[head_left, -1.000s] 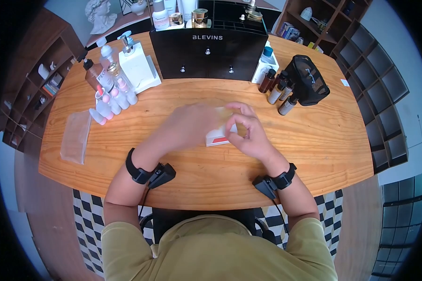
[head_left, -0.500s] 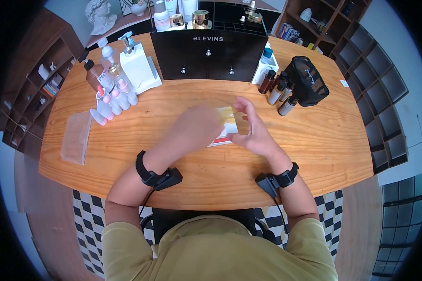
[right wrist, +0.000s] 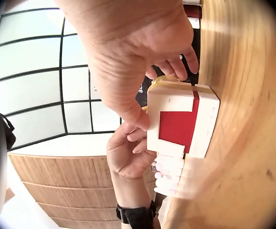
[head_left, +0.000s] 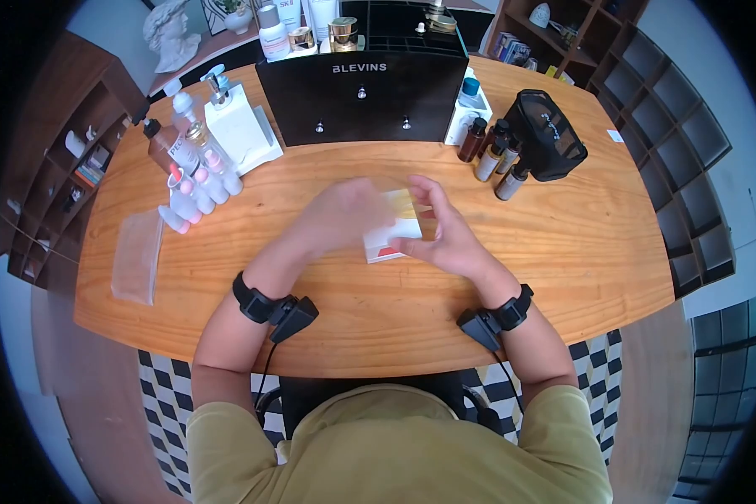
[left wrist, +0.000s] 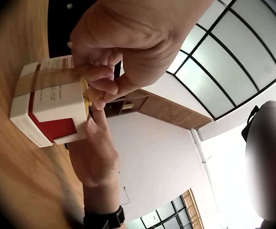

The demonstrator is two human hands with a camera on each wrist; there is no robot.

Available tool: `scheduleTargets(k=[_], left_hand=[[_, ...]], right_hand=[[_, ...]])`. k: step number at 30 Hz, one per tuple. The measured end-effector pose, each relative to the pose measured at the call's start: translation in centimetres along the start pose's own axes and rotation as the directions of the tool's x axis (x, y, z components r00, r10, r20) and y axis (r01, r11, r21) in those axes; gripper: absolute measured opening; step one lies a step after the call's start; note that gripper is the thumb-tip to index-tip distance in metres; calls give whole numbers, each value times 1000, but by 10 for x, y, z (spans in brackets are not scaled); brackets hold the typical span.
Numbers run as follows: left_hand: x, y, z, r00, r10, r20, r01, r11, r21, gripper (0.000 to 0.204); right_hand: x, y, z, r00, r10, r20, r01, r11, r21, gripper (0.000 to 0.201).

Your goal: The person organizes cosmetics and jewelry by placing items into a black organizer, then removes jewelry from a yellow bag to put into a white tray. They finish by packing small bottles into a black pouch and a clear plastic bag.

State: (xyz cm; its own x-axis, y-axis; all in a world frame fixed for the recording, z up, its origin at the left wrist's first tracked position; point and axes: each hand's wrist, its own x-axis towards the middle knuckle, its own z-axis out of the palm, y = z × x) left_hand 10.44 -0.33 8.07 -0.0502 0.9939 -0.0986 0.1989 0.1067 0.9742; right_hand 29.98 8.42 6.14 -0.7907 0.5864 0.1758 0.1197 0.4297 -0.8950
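White-and-red box (right wrist: pixel 176 126) sits near the middle of the bench (head_left: pixel 529 260), between both hands. Red-patched face points to the front edge, turned slightly toward the right end; long axis appears to run front to rear, though the hands partly cover it. Yellowish tape (left wrist: pixel 49 80) crosses one side. Left hand (head_left: pixel 336 214), blurred from above, pinches tape at the box's top. Right hand (head_left: pixel 449 239): thumb touches the box, fingers loosely spread. Black drawer unit (head_left: pixel 361 109) stands toward the rear edge; clear pouch (head_left: pixel 137 256) lies near the left edge.
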Motion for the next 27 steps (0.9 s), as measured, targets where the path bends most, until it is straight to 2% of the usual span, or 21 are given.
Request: scheduleTargets(k=[7, 10, 13, 16, 18, 19, 22, 25, 27], left_hand=[[-6, 8, -1, 992, 58, 114, -75, 987, 145, 20], [-15, 29, 0, 998, 61, 28, -67, 936, 345, 20], [-21, 44, -6, 961, 35, -274, 85, 906, 414, 19], [-9, 17, -6, 862, 365, -352, -96, 799, 593, 21], [-4, 5, -2, 859, 446, -253, -187, 732, 655, 22], [-2, 0, 0, 853, 481, -201, -231, 695, 681, 22], [-5, -2, 8, 804, 584, -112, -300, 561, 772, 23], [-13, 8, 12, 773, 619, -140, -268, 519, 812, 27], [-12, 7, 15, 785, 559, -268, -186, 626, 757, 27]], right_hand=[[0, 2, 1, 1000, -13, 2, 13, 999, 45, 88], [0, 0, 0, 1000, -15, 6, 15, 1000, 6, 86], [4, 7, -3, 997, -44, -65, 46, 999, 22, 75], [22, 12, -10, 989, -17, -146, 28, 997, 73, 51], [33, 3, -14, 993, 116, -34, -112, 988, 106, 36], [39, -1, -16, 983, 183, 24, -184, 976, 116, 31], [52, -6, -15, 952, 278, 127, -278, 960, -23, 22], [57, -2, -10, 962, 221, 160, -235, 969, 74, 19], [58, -3, -7, 968, 229, 106, -245, 954, 174, 17]])
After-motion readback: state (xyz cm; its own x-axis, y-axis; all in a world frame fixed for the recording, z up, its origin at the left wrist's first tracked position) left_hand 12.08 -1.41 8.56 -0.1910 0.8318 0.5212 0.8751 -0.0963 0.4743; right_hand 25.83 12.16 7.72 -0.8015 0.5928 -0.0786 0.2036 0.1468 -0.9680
